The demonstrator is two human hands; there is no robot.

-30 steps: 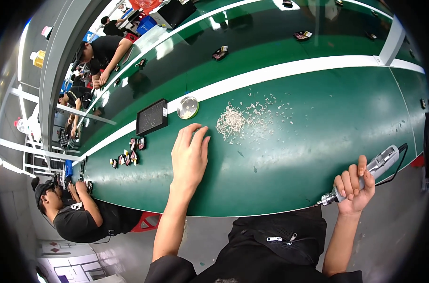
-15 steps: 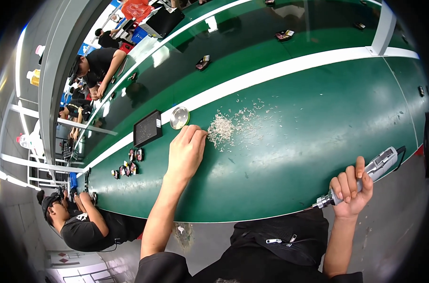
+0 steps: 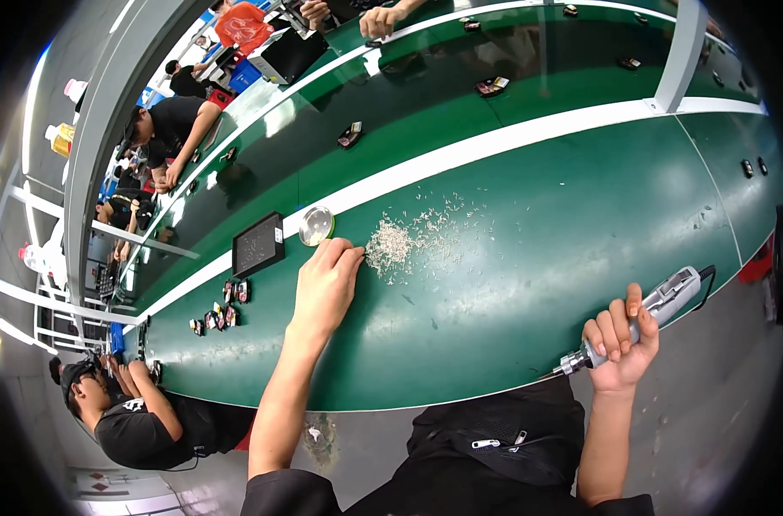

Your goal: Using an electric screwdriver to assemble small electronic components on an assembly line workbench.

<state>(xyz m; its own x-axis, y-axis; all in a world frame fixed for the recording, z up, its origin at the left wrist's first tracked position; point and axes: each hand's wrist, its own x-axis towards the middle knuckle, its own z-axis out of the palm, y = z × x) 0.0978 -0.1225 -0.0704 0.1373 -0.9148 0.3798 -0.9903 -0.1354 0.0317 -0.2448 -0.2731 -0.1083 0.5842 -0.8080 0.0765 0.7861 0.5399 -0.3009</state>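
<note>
My left hand [image 3: 324, 288] reaches over the green worktop [image 3: 495, 335], its thumb and fingers pinched together at the left edge of a pile of tiny pale, screw-like pieces [image 3: 390, 248]. Whatever may be between the fingertips is too small to make out. The pieces spread thinly to the right of the pile. In my right hand [image 3: 619, 344] lies a grey electric screwdriver [image 3: 667, 297], gripped near the table's front edge. Its bit points left, and a black cord leaves its back end.
A round shallow dish [image 3: 317, 225] and a black tray [image 3: 258, 244] stand beyond my left hand. Several small black parts [image 3: 216, 318] sit to its left. Past the white rail [image 3: 495, 142], similar parts [image 3: 492, 86] lie on a dark green belt. Co-workers [image 3: 142, 413] sit at the left and across.
The view has shifted slightly, so the table's contents appear a little further left. My left hand stays pinched by the pile and my right keeps the screwdriver. A co-worker's hand appears at the top.
</note>
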